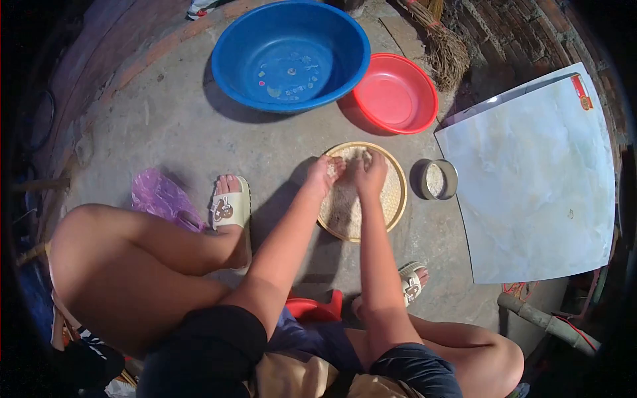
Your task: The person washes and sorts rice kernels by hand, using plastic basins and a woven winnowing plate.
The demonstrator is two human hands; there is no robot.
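A round woven bamboo tray lies on the floor in front of me, spread with pale grains that look like rice. Over the tray's left side is my left hand, turned partly palm up, its fingers curled around some of the grains. To its right, my right hand is among the grains with its fingers bent and closed. Its fingertips are partly hidden, and the grains look pinched in them. The two hands are close together but apart.
A large blue basin and a smaller red basin stand beyond the tray. A metal tin with pale grains sits to the right, beside a big marbled sheet. A purple plastic bag lies left, and a straw broom leans behind.
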